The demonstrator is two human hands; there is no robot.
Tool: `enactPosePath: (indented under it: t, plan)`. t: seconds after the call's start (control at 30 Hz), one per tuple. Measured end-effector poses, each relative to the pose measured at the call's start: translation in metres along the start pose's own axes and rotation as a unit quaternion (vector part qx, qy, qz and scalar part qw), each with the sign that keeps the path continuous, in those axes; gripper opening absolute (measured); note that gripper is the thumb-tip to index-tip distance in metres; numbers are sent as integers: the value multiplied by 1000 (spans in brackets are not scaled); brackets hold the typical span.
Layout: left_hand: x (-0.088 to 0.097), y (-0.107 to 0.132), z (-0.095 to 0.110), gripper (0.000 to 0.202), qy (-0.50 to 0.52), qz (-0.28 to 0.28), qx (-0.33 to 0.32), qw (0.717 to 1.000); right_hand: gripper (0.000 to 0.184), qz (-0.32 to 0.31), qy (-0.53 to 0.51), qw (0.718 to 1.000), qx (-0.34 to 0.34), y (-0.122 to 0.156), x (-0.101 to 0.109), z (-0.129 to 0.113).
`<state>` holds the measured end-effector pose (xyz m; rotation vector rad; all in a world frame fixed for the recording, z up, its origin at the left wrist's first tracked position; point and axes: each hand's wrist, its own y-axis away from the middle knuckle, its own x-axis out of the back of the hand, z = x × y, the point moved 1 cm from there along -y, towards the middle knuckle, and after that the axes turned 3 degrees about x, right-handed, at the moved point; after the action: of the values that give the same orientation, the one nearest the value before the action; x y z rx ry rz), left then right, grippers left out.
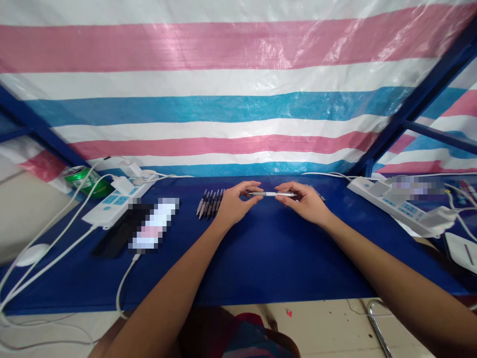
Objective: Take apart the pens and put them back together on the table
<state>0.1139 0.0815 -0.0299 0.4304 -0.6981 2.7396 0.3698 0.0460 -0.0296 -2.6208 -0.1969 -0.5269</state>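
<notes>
One white pen (272, 194) is spanning our left hand (233, 203) and right hand (302, 201).
Both are pinching it, held apart, beside a row of pens (210, 203).

Blue table (276, 263) with pens (209, 204), power strips (115, 205)

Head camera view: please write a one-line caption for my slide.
Left hand and right hand hold a white pen over a blue tabletop, beside a row of dark pens.
</notes>
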Motion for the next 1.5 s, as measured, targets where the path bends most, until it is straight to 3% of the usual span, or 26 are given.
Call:
enactPosePath:
  t: [0.13,0.27,0.33,0.5,0.63,0.8,1.1,1.33,1.5]
  plan:
    - [8,0,-6,37,-149,0,-55,987,30,-28,115,992,39,-3,8,9]
    - [13,1,-9,38,-316,-72,-123,938,25,-49,227,968,97,-6,11,20]
    - [17,1,-8,37,-369,-70,-117,919,26,-43,254,961,104,-9,11,27]
    - [36,-1,-5,31,-439,5,-51,897,28,-49,286,952,101,-20,10,47]
    - [53,-3,-8,27,-466,28,-10,884,28,-69,335,933,108,-27,6,49]
    - [61,-4,-10,20,-470,14,37,882,36,-64,373,919,112,-26,6,44]
    - [53,2,-15,27,-459,-36,85,884,31,38,450,892,30,-10,44,54]
    - [50,2,-23,20,-437,-9,45,898,34,5,443,896,2,-8,40,57]
    - [47,-1,-15,16,-383,32,-13,923,33,-3,425,905,1,-9,33,59]
